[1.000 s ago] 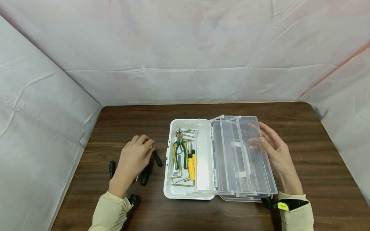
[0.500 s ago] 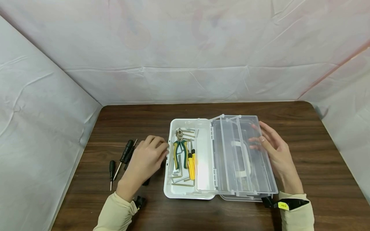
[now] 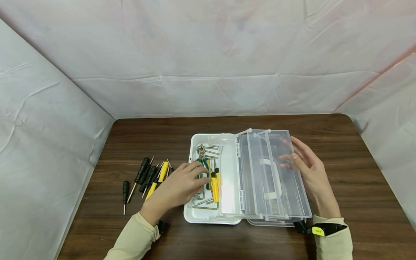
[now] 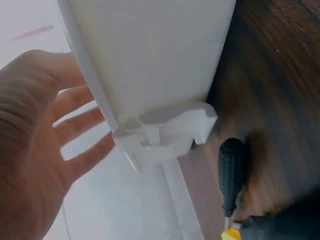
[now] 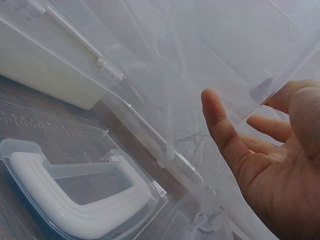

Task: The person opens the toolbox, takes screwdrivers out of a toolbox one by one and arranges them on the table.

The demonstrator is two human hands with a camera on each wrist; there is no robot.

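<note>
A white toolbox (image 3: 230, 213) lies open on the table. In it are green-and-yellow pliers (image 3: 208, 171), yellow-handled screwdrivers (image 3: 215, 188) and several hex keys (image 3: 205, 208). My left hand (image 3: 182, 182) reaches over the box's left wall above the pliers, fingers loosely bent, nothing visible in them. In the left wrist view, the box wall (image 4: 150, 55) hides its fingertips. My right hand (image 3: 313, 177) holds the far right edge of the clear lid (image 3: 253, 173), thumb on one face and fingers on the other. The right wrist view shows the fingers (image 5: 220, 120) at that edge.
Left of the box lie several black-handled screwdrivers (image 3: 142, 170) and yellow-handled ones (image 3: 163, 172). One small black screwdriver (image 3: 125, 192) lies apart at the left. A white carrying handle (image 5: 80, 215) shows under the tilted lid. White sheeting (image 3: 208, 97) walls the table's back and sides.
My left hand has moved right, from the loose screwdrivers on the table to over the inside of the box, uncovering the yellow handles there. My right hand and the lid have stayed still.
</note>
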